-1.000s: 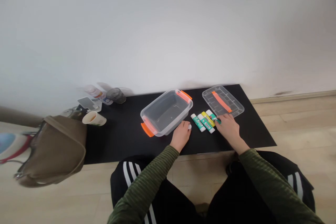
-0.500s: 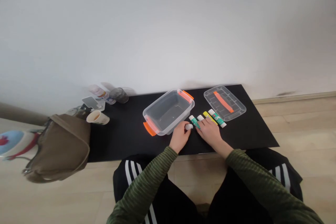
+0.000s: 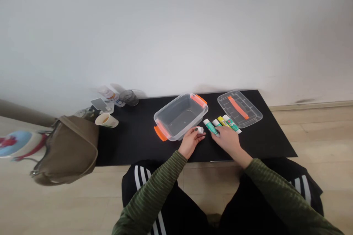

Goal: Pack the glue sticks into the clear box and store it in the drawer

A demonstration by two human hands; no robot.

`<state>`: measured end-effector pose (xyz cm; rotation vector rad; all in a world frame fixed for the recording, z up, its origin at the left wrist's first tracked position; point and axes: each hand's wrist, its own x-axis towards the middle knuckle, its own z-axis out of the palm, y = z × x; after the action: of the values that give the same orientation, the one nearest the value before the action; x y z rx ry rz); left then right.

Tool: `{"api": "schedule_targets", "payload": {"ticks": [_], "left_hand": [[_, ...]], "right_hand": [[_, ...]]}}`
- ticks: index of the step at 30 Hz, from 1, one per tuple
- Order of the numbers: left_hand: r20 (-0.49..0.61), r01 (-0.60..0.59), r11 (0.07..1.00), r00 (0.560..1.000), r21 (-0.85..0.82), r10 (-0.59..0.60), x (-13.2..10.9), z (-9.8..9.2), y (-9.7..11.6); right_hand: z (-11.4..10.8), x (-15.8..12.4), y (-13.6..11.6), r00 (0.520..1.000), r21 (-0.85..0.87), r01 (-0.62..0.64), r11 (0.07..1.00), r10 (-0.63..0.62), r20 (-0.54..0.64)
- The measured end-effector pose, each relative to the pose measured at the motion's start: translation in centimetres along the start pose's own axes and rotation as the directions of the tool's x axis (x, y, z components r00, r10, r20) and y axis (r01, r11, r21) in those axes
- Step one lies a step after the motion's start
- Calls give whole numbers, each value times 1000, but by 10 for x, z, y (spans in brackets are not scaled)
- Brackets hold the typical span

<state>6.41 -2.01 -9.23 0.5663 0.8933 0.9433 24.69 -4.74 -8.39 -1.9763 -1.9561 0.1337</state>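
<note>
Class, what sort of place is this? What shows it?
An indoor room, perhaps a home or office: a black table against a plain wall, a wood-look floor and a paper cup.

Covered, Cropped and Blurred

At four o'clock, the right hand [image 3: 225, 140] covers the lower ends of the yellow glue stick [image 3: 223, 121] and the green glue stick [image 3: 217, 122] beside it; their print is too small to read. At five, fingers of the left hand [image 3: 190, 142] hide part of a white cap [image 3: 200, 130]. Toward nine, a bag [image 3: 68, 150] hides the end of the table [image 3: 132, 139], and the picture's edge cuts a blurred, unidentifiable red, white and blue thing [image 3: 24, 143].
</note>
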Motion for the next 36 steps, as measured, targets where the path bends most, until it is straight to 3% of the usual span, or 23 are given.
{"api": "schedule_targets", "payload": {"ticks": [5,11,16,23,36], "left_hand": [[17,12,998,1000,-55,-11,-3,3,1],[54,15,994,999,-105,-9,-7,10,1],[83,-50,998,995,-35,53,-9,14,3],[82,-182,979,981,87,175,-12,15,7],[110,-191,966,979,171,174,-14,12,5]], "right_hand": [[-16,-15,7,997,189,9,982,5,-73],[-26,-31,9,989,328,148,933,-146,-30],[-27,-34,14,989,370,123,921,-144,30],[-25,-35,24,980,354,198,914,-190,-57],[-32,-36,20,977,407,213,888,-202,-70]]}}
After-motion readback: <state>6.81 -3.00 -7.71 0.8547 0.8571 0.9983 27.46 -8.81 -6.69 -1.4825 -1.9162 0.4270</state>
